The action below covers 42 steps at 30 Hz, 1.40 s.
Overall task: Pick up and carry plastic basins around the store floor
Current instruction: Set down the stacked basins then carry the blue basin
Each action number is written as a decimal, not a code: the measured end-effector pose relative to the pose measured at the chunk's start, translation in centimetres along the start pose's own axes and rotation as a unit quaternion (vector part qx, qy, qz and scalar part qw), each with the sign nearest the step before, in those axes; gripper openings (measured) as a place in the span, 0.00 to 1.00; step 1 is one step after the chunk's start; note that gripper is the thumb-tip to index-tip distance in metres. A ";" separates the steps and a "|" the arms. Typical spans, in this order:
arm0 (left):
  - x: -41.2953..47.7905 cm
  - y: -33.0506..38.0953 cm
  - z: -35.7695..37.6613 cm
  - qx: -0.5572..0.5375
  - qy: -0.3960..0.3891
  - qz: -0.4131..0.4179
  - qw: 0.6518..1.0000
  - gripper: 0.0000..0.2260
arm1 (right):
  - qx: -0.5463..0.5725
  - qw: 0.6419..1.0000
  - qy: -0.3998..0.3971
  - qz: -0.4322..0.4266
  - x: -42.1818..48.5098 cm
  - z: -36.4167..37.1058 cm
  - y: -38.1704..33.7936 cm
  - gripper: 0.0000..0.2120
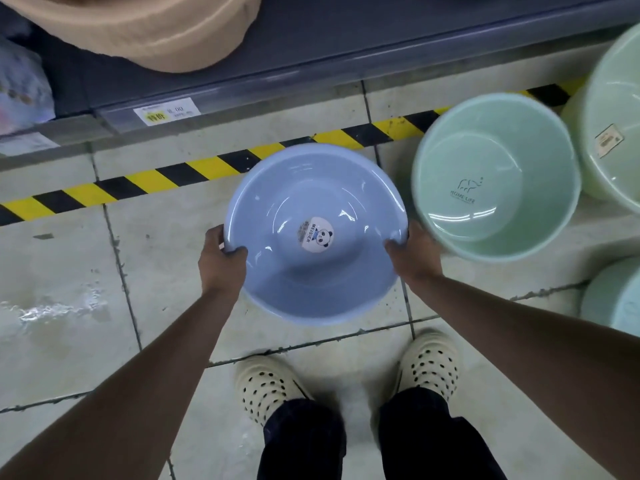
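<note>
At the centre of the frame a blue basin point(313, 233) is held above the tiled floor point(69, 271), open side up, a panda sticker on its bottom. The left hand point(221, 259) is clamped on the rim at its left, thumb inside; the right hand point(412, 256) is clamped on the rim at its right in the same way. To carry it well, the grip should stay opposite and level, the basin close to the body, with eyes on the path ahead.

Just to the right, a green basin point(497, 176) sits almost touching the right hand, with more basins point(613, 116) at the right edge; turning that way risks a knock. A striped warning tape point(207, 166) runs across the floor below a shelf point(311, 64) in the upper frame. A wet-looking patch point(52, 308) at the left could be slippery.
</note>
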<state>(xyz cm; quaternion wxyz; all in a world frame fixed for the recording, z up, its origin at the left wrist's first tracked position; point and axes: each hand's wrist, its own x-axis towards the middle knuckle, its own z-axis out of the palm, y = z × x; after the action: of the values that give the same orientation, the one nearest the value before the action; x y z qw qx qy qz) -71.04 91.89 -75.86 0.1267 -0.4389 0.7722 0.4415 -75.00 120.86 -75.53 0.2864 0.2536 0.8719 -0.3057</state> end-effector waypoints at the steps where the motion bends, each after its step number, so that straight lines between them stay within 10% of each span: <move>1: 0.3 -0.3 0.2 -0.005 0.000 0.004 1.000 0.20 | 0.007 1.000 0.003 -0.005 0.2 0.4 0.2 0.18; 11: 1.3 -0.5 0.4 0.088 -0.048 -0.036 0.994 0.07 | 0.032 0.999 -0.038 -0.017 1.3 1.0 1.2 0.18; 16: -0.9 2.8 -2.1 0.109 -0.043 -0.002 0.993 0.18 | 0.084 0.994 -0.060 -0.023 0.2 -2.7 0.5 0.10; 25: -8.4 12.4 -2.3 0.084 -0.027 0.067 0.994 0.11 | 0.156 0.986 -0.045 -0.027 -3.3 -13.3 0.7 0.26; 42: -10.4 26.3 18.6 0.135 -0.189 0.207 0.950 0.05 | 0.214 0.964 0.129 0.091 2.8 -25.9 12.2 0.21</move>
<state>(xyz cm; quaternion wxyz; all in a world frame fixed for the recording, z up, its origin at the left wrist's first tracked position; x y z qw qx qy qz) -89.36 118.45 -65.52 0.2345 -0.1565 0.8603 0.4248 -78.37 147.56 -65.32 0.1377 0.4246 0.7889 -0.4223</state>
